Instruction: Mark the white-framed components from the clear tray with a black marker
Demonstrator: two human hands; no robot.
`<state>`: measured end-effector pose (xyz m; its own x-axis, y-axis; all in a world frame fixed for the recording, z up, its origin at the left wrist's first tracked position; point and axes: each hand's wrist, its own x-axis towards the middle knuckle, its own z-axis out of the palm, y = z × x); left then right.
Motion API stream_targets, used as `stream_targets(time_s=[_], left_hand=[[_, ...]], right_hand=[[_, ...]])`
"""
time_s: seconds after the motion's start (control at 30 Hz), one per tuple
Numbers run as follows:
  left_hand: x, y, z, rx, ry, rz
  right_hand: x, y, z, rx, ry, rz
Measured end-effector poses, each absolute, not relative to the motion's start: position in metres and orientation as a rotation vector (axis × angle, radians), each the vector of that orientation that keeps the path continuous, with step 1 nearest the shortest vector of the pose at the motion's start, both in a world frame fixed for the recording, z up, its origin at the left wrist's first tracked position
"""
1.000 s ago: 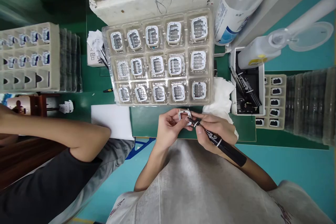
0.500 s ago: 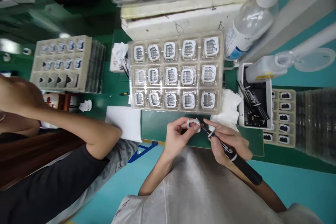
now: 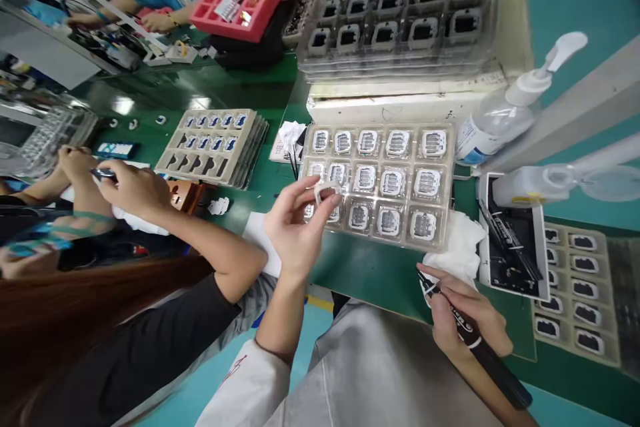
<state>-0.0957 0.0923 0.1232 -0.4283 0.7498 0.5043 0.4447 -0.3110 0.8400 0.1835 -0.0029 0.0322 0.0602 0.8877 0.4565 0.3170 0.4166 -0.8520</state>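
The left hand (image 3: 300,223) pinches a white frame (image 3: 326,191) by its edges over the clear tray (image 3: 383,238), likely sparing its faces; the right hand (image 3: 467,317) grips a black marker (image 3: 493,361) pen-style, tip forward.

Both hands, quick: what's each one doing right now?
Left hand: pinching a small white plastic frame between thumb and fingers.
Right hand: closed around a black marker pen.
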Motion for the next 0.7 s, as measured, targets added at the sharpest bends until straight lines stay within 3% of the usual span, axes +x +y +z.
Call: stream_targets(time_s=[0.33, 0.7], left_hand=[[-0.083, 0.088, 0.118, 1.629, 1.645, 1.991], [-0.119, 0.107, 0.113, 1.603, 1.993, 1.676]], right_hand=[[0.183, -0.002, 0.03, -1.078, -1.532, 0.547], [0.182, -0.001, 0.032, -1.014, -1.486, 0.56]])
